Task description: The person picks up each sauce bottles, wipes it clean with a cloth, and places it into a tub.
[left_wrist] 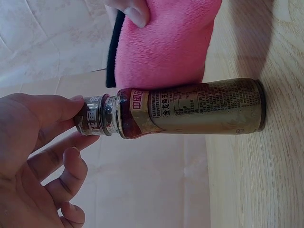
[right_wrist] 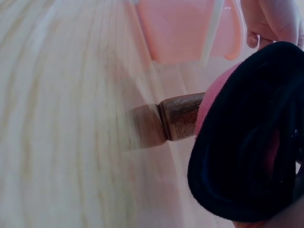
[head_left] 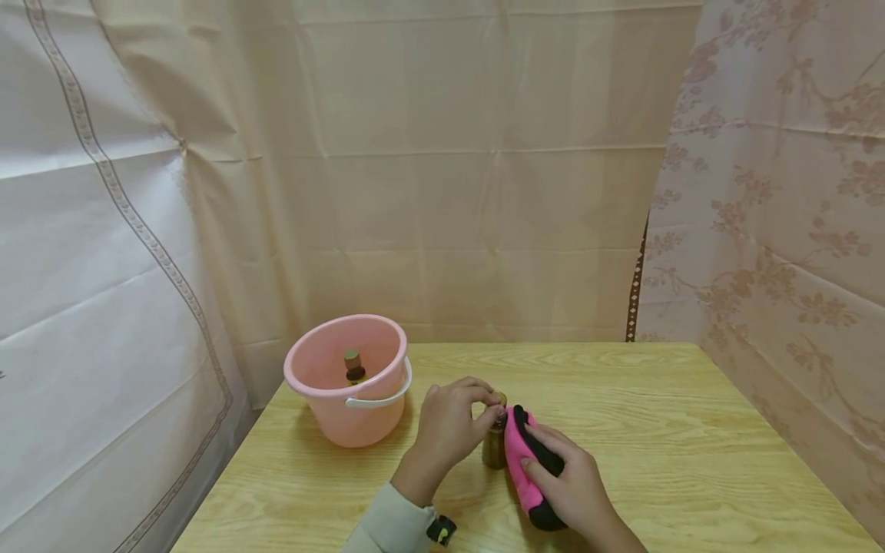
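A small glass sesame oil bottle [left_wrist: 199, 108] with a gold-brown label stands upright on the table. In the left wrist view, my left hand [head_left: 451, 421] pinches its cap [left_wrist: 91, 115] between thumb and index finger, while the other fingers curl loosely away. My right hand [head_left: 577, 484] grips a folded pink plush cloth [head_left: 520, 453] with black edging, which lies against the bottle's side. From the right wrist, the black edge of the cloth fills much of the view and covers the bottle's upper part; the lower label shows beside it.
A pink bucket [head_left: 359, 418] with a white handle [head_left: 382, 401] stands at the table's left. Inside it another capped bottle [head_left: 353, 365] shows its top. The wooden table [head_left: 650, 430] extends to the right, and curtains [head_left: 470, 192] hang behind and at both sides.
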Demonstrator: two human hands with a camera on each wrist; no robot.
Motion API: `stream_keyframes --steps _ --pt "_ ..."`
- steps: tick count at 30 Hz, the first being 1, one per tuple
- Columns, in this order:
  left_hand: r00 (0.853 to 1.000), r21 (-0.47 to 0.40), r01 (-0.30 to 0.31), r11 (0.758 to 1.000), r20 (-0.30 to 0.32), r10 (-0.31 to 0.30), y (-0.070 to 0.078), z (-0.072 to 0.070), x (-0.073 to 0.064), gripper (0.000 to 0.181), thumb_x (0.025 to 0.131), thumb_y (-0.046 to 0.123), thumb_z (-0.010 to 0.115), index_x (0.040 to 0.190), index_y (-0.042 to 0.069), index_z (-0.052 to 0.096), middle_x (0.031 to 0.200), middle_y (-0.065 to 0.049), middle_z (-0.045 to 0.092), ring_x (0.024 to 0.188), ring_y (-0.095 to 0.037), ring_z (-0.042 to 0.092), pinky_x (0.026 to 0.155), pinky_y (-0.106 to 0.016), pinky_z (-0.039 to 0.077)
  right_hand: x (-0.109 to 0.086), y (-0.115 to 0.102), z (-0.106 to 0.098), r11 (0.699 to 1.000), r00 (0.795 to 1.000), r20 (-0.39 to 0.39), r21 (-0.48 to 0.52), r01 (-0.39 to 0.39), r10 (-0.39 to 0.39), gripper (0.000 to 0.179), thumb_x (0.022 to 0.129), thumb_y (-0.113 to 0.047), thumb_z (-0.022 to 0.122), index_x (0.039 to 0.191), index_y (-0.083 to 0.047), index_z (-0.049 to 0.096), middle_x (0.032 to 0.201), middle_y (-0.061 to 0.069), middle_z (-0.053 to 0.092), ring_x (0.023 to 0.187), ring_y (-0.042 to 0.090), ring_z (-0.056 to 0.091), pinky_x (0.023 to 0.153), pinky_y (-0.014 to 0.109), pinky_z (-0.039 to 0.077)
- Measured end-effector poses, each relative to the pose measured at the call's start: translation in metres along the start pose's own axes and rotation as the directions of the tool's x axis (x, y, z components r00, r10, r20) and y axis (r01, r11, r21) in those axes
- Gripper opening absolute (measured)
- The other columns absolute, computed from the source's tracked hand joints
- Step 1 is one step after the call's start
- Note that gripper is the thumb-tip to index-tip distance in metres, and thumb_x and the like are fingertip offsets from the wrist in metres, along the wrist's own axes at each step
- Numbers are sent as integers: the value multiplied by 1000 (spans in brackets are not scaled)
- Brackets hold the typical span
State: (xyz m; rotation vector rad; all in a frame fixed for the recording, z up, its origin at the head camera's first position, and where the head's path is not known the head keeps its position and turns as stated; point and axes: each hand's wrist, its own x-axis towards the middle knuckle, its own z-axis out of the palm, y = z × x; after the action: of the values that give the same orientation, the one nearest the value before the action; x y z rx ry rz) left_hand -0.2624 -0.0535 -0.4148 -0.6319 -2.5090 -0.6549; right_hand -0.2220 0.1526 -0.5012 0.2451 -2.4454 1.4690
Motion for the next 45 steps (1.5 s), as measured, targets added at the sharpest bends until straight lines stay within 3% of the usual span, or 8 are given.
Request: stream_keyframes --steps 25,34,38,45 --pt "1000 9 -20 1000 -23 20 -1 0 -1 10 92 37 77 94 29 83 109 16 77 98 -4 72 70 -26 34 1 5 1 987 984 131 -119 -104 119 44 89 -25 79 132 -27 72 136 2 68 131 28 60 106 54 50" --pt "999 14 -27 1000 -45 27 -2 1 -3 12 91 41 79 95 31 82 103 18 78 89 -4 71 68 -26 32 1 5 2 986 986 120 -141 -95 112 43 89 -25 79 131 -28 72 136 2 68 129 27 61 105 53 51" --pt "998 27 -18 999 -57 20 -3 3 -5 19 87 49 81 97 33 82 98 20 78 81 -2 68 68 -25 31 1 4 1 986 991 91 -143 -86 100 42 89 -24 78 129 -33 72 135 0 68 127 24 62 103 50 52" --pt "995 57 -34 998 -94 39 -3 7 -5 15 84 44 85 93 33 80 94 20 78 66 2 60 63 -24 29 1 1 -2 988 996 29 -132 -78 82 42 89 -22 78 128 -36 72 135 -2 68 127 23 63 102 48 51"
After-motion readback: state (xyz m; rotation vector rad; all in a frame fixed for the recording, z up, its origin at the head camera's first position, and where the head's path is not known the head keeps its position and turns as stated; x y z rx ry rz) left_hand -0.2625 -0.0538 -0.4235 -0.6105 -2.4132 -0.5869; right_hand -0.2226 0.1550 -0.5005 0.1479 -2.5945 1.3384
